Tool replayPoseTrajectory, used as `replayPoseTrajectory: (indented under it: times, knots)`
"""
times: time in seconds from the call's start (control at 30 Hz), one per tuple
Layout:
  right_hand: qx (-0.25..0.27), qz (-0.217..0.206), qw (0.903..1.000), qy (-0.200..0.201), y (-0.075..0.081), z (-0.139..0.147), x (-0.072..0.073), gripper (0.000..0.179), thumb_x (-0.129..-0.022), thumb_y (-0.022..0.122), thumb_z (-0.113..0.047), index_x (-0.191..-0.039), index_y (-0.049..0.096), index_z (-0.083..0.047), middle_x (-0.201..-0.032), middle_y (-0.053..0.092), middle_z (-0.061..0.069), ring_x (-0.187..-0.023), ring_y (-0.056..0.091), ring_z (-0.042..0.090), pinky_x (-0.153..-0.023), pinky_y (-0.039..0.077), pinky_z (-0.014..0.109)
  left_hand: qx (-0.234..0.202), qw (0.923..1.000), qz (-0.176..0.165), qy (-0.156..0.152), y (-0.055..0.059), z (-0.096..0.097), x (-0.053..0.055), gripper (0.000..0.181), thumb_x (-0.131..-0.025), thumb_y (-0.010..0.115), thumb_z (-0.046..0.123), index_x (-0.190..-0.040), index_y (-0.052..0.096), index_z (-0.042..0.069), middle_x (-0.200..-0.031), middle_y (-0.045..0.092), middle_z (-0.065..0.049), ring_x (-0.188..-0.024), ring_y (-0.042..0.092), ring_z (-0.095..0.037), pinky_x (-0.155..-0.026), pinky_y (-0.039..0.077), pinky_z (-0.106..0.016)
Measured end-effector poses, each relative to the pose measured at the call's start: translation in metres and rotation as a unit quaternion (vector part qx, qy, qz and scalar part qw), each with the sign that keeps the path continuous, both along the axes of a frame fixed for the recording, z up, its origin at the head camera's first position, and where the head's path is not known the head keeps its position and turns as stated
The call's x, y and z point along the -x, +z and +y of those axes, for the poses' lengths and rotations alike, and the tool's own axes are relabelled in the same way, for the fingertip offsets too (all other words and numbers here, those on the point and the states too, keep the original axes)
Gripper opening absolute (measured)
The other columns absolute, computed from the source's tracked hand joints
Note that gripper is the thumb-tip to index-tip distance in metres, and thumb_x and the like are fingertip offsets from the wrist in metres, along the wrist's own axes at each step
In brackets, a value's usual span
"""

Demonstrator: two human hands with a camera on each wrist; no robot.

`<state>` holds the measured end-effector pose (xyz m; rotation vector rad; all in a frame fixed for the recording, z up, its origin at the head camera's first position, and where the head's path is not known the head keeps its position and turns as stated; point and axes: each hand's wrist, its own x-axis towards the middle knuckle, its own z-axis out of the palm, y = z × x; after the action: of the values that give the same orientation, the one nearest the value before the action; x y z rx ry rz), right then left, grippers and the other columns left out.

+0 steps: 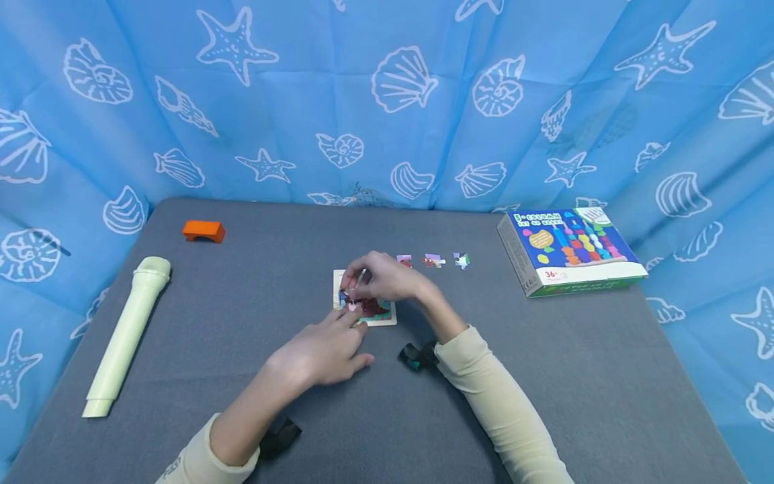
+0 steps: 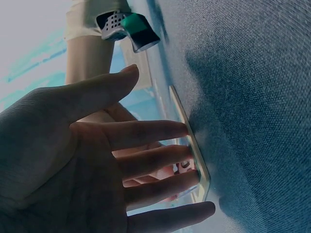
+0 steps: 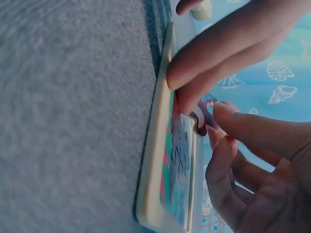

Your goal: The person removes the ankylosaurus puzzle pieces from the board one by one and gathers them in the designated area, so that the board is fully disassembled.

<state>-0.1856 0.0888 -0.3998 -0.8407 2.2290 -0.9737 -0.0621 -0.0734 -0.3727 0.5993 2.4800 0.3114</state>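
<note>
The right hand (image 1: pixel 390 277) pinches a puzzle piece (image 3: pixel 208 117) at the puzzle board's (image 1: pixel 382 323) ten o'clock; the left hand (image 1: pixel 320 349) rests extended fingers there. Piece seems light, stiff: grip its edges.

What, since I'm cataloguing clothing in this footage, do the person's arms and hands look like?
The left hand and right hand are ungloved. The left sleeve and right sleeve are pale cream; the left one bears a dark marking. Beside the left sleeve is a black gadget; beside the right, a second gadget, black with a green patch.
</note>
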Motion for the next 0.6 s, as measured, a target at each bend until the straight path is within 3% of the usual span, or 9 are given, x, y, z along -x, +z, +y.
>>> replayPoseTrajectory:
  times: [0.2, 0.47, 0.6]
  knots:
    - [0.014, 0.031, 0.9991, 0.024, 0.001, 0.0, 0.001, 0.017, -0.096, 0.077, 0.002, -0.111, 0.08, -0.006, -0.095, 0.076, 0.008, -0.085, 0.071, 0.011, -0.079, 0.058, 0.021, -0.004, 1.0, 0.005, 0.001, 0.0, -0.001, 0.0, 0.062, -0.111, 0.062, 0.044, -0.159, 0.054, 0.006, -0.178, 0.034, -0.012, -0.169, 0.027, -0.036, -0.121, 0.047, -0.066]
    - [0.044, 0.003, 0.9989, 0.015, 0.004, 0.014, 0.008, 0.014, -0.101, 0.074, -0.003, -0.113, 0.081, -0.005, -0.096, 0.078, 0.009, -0.082, 0.073, 0.018, -0.076, 0.06, 0.025, -0.008, 1.0, 0.005, 0.001, 0.0, -0.001, 0.001, 0.061, -0.111, 0.062, 0.044, -0.158, 0.056, 0.006, -0.177, 0.036, -0.012, -0.166, 0.031, -0.038, -0.121, 0.047, -0.067]
    - [0.059, -0.012, 0.9982, -0.003, 0.01, 0.033, 0.016, 0.019, -0.098, 0.076, -0.001, -0.116, 0.081, -0.004, -0.105, 0.081, 0.011, -0.09, 0.073, 0.016, -0.084, 0.062, 0.027, -0.011, 0.9999, 0.008, 0.005, 0.0, -0.001, 0.001, 0.059, -0.11, 0.064, 0.043, -0.156, 0.058, 0.007, -0.176, 0.039, -0.012, -0.166, 0.032, -0.04, -0.122, 0.045, -0.068]
